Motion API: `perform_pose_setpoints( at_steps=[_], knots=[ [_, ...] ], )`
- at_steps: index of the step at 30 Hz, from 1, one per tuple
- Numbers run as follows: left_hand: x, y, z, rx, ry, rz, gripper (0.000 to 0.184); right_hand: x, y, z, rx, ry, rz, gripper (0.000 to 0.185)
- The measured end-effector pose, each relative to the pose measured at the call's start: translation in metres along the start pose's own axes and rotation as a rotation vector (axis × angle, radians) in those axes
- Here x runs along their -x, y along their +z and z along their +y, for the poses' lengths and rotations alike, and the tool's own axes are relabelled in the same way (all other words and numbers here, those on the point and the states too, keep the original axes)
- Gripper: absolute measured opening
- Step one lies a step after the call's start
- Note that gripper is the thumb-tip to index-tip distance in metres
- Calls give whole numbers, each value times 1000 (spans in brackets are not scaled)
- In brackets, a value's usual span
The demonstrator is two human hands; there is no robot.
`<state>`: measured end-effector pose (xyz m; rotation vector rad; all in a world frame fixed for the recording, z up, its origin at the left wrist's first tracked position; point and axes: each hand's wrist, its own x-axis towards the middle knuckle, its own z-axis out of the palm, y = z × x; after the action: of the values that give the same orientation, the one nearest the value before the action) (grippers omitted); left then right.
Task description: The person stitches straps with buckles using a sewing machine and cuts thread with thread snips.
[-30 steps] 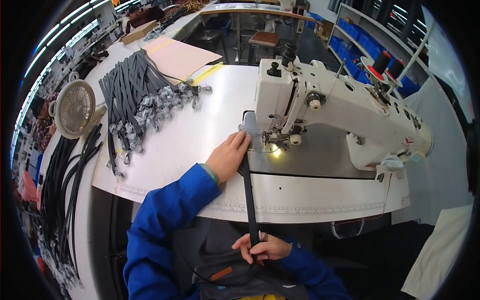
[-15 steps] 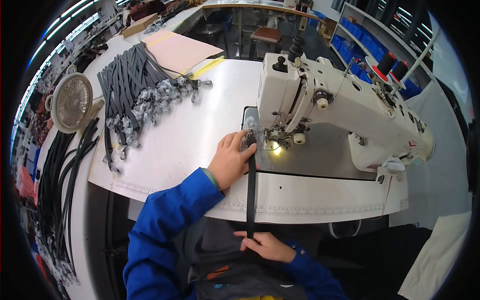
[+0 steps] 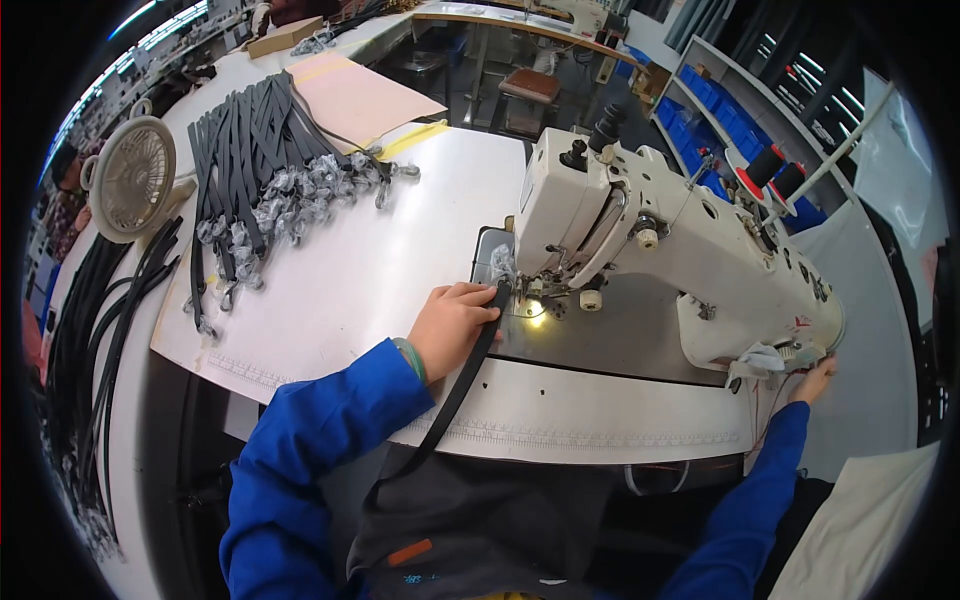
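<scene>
Beside the sewing machine's (image 3: 690,255) needle side, the left hand (image 3: 452,328) pinches the dark strap (image 3: 462,388), probably light and flexible, best held near its plastic-wrapped end (image 3: 502,264), while the right hand's (image 3: 819,381) grip, at the machine's opposite end, I cannot tell.

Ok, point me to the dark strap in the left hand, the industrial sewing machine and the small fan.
Dark strap (image 3: 467,377): head view, on its length below the left hand (image 3: 450,327).
Industrial sewing machine (image 3: 690,238): head view, on its white arm.
Small fan (image 3: 132,180): head view, on its front grille.
</scene>
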<state>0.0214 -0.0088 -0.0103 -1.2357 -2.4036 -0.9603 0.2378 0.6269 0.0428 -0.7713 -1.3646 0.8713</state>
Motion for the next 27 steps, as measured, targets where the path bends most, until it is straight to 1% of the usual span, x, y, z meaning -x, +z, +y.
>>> perform_pose_setpoints(
  at_steps=[2, 5, 7, 9, 11, 12, 14, 15, 17, 18, 21, 24, 27],
  knots=[
    [-1, 1, 3, -21, 18, -14, 22, -14, 9, 9, -164, 69, -176, 49],
    [-4, 1, 11, -69, 16, -29, 24, -69, -3, 6, 353, -63, -219, 54],
    [-8, 6, 9, -58, 11, -16, 25, -104, 2, -24, 722, -143, -361, 57],
    [-13, 11, 10, -73, 17, -17, 27, -119, 21, -56, 912, -322, -474, 59],
    [-23, 17, 18, -111, 36, -26, 31, -124, 36, -71, 1004, -355, -531, 59],
    [-23, 18, 27, -147, -1, -53, 35, -125, 41, -76, 1050, -374, -558, 60],
    [-20, 14, 29, -170, 32, -63, 36, -137, 42, -72, 950, -253, -643, 59],
    [-19, 14, 27, -170, 42, -48, 31, -141, 42, -68, 900, -188, -684, 59],
    [-16, 16, 25, -161, 60, -25, 24, -133, 42, -76, 880, -101, -689, 58],
    [-17, 16, 24, -150, 69, -27, 24, -127, 42, -82, 871, -56, -690, 58],
    [-19, 15, 18, -124, 96, -38, 26, -116, 42, -87, 818, -105, -688, 57],
    [-18, 14, 29, -232, 112, -67, 29, -124, 39, -70, 745, -178, -594, 57],
    [-19, 11, 27, -202, 108, -84, 33, -80, 39, -106, 840, -28, -533, 56]
  ],
)
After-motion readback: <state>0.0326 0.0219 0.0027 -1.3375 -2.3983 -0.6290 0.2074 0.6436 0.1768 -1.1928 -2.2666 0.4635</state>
